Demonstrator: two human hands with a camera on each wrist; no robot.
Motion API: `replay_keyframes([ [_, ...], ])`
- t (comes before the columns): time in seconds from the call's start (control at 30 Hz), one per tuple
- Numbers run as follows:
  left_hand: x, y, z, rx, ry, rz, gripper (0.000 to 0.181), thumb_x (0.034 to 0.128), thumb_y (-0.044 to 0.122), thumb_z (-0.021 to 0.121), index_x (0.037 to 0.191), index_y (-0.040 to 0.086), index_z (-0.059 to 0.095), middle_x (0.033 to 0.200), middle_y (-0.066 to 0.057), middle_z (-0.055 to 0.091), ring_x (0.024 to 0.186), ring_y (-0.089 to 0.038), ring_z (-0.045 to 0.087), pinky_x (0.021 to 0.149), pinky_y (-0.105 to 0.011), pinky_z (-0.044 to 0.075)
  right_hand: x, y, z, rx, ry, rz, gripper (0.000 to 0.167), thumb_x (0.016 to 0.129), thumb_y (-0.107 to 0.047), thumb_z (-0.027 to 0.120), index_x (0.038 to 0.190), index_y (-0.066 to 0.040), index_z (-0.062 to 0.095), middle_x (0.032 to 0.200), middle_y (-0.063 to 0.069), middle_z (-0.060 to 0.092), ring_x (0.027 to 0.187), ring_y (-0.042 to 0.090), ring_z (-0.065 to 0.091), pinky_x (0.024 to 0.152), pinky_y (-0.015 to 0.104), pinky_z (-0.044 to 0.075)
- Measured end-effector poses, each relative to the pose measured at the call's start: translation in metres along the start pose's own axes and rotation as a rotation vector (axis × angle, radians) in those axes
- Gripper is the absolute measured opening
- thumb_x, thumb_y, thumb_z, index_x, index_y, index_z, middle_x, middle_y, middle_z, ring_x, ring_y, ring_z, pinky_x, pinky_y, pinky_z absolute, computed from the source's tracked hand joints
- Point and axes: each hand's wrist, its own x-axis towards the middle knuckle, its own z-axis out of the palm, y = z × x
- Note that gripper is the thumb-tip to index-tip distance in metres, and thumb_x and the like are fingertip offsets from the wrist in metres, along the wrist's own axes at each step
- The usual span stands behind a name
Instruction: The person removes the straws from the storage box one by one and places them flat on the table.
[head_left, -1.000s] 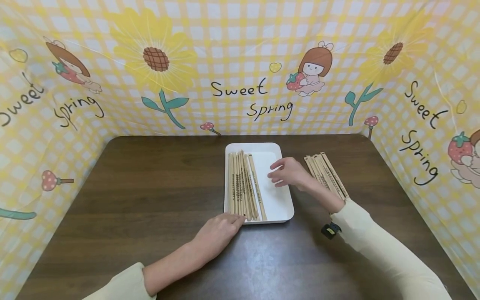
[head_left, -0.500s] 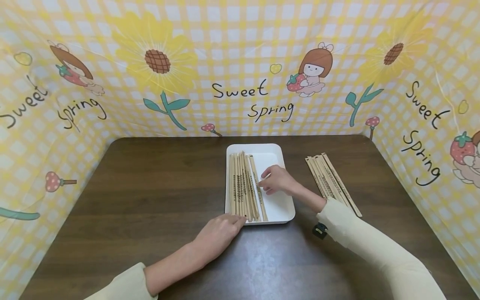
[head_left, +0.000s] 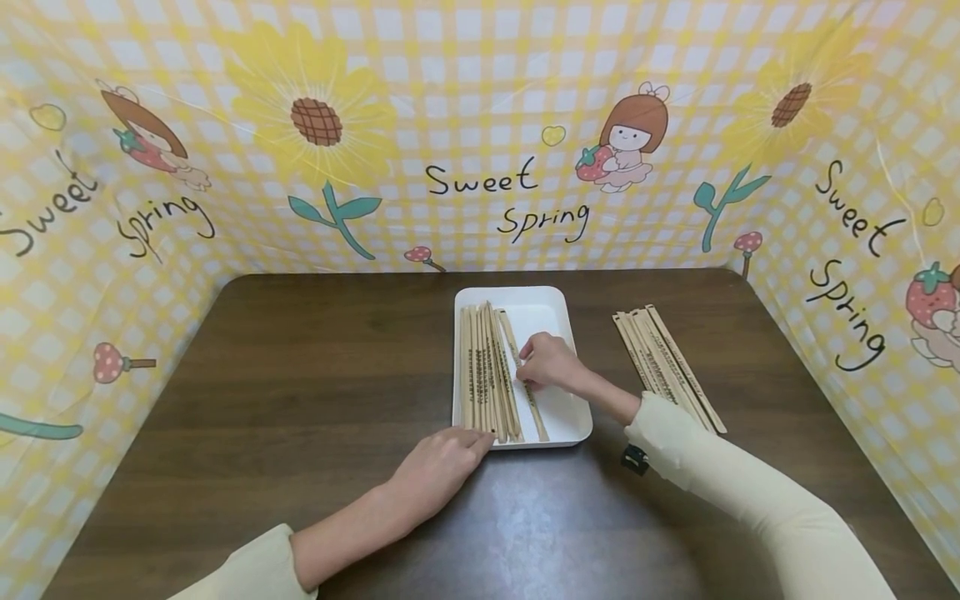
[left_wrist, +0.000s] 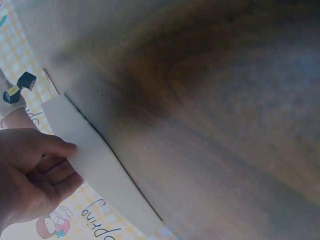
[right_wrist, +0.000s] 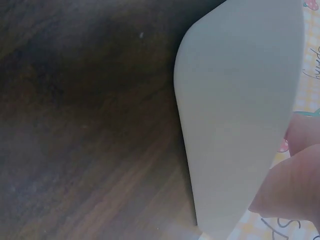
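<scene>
A white tray (head_left: 566, 417) holds several long paper-wrapped sticks (head_left: 480, 367) lying side by side along its left half. One separate stick (head_left: 536, 417) lies slanted to their right, pinched by my right hand (head_left: 553, 363) near its middle. My left hand (head_left: 438, 467) grips the tray's near left rim. In the left wrist view, the thumb and curled fingers of my left hand (left_wrist: 37, 175) close on the edge of the tray (left_wrist: 95, 155). The right wrist view has the outer wall of the tray (right_wrist: 235, 100) and part of my right hand (right_wrist: 295, 185); the stick is hidden there.
A second group of similar sticks (head_left: 667, 367) lies slanted on the brown table (head_left: 337, 350), right of the tray. A yellow checked cloth (head_left: 480, 100) with printed flowers and figures stands around the table's back and sides.
My right hand has moved left and down to the rightmost stick and taken hold of it. That stick's near end has shifted right. My left hand stays at the rim.
</scene>
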Motion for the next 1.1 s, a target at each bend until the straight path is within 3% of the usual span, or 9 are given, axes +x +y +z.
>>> replay_keyframes([
  [0.23,0.000,0.000,0.001,0.008,0.015,-0.001,0.028,0.0825,-0.003,0.069,0.109,0.003,0.070,0.106,-0.008,0.073,0.093,-0.021,0.069,0.076,-0.033,0.060,0.001,0.004,-0.003,-0.055,0.013,0.017,0.021,0.083,-0.003,0.068,0.102,0.006,0.063,0.079,0.013,0.067,0.059,0.019,0.070,0.055,0.028,0.060],
  [0.47,0.001,0.000,0.001,0.001,0.010,0.002,0.028,0.0831,-0.003,0.069,0.111,0.002,0.070,0.106,-0.009,0.073,0.094,-0.022,0.069,0.077,-0.034,0.060,-0.003,0.006,-0.012,-0.010,0.016,0.042,0.020,0.082,-0.002,0.068,0.100,0.006,0.065,0.079,0.012,0.067,0.060,0.018,0.068,0.056,0.028,0.060],
  [0.83,0.002,0.000,0.001,-0.010,0.001,0.001,0.028,0.0830,-0.005,0.070,0.111,0.001,0.070,0.107,-0.010,0.072,0.095,-0.022,0.069,0.079,-0.034,0.060,-0.015,0.004,-0.049,0.131,-0.004,0.090,0.024,0.088,-0.004,0.064,0.110,0.006,0.063,0.095,0.017,0.065,0.076,0.024,0.069,0.067,0.032,0.062],
  [1.1,0.002,0.000,0.002,-0.007,-0.004,0.000,0.030,0.0830,-0.005,0.070,0.112,0.001,0.070,0.107,-0.010,0.072,0.095,-0.022,0.069,0.079,-0.034,0.060,-0.027,0.012,-0.082,0.164,0.003,0.060,0.031,0.091,-0.003,0.060,0.119,0.011,0.059,0.103,0.019,0.061,0.081,0.025,0.065,0.074,0.037,0.061],
])
